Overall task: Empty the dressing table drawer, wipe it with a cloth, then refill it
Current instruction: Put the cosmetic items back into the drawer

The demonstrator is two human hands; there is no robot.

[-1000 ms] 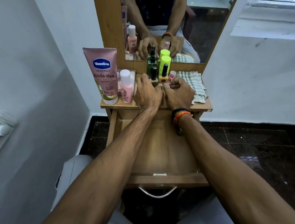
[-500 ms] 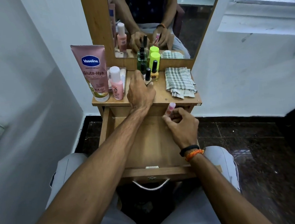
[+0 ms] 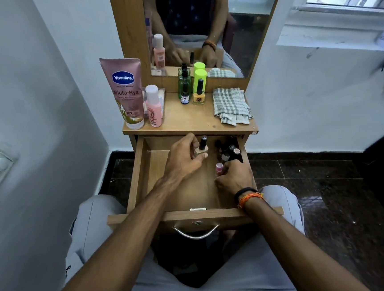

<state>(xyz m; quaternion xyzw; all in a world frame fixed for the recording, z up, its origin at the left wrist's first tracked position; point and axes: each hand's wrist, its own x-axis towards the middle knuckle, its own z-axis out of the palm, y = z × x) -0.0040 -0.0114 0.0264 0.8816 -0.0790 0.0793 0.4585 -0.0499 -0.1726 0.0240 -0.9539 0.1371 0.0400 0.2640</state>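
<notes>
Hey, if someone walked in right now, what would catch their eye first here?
Probably the tall pink Vaseline tube at the tabletop's left edge, and the lime-green bottle by the mirror. Then both hands in the open drawer: the left hand holds a small black-capped bottle, the right hand a pink-capped one.

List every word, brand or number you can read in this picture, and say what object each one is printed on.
"Vaseline": pink tube, in the blue logo.
"Gluta-Hya": same tube, below the logo.
"10X": same tube, near its bottom.
Small print on the tube under the logo and under "Gluta-Hya": too blurred to read.
Labels on the pink bottle, the yellow nail polish and the small dark bottle: too small to read.
</notes>
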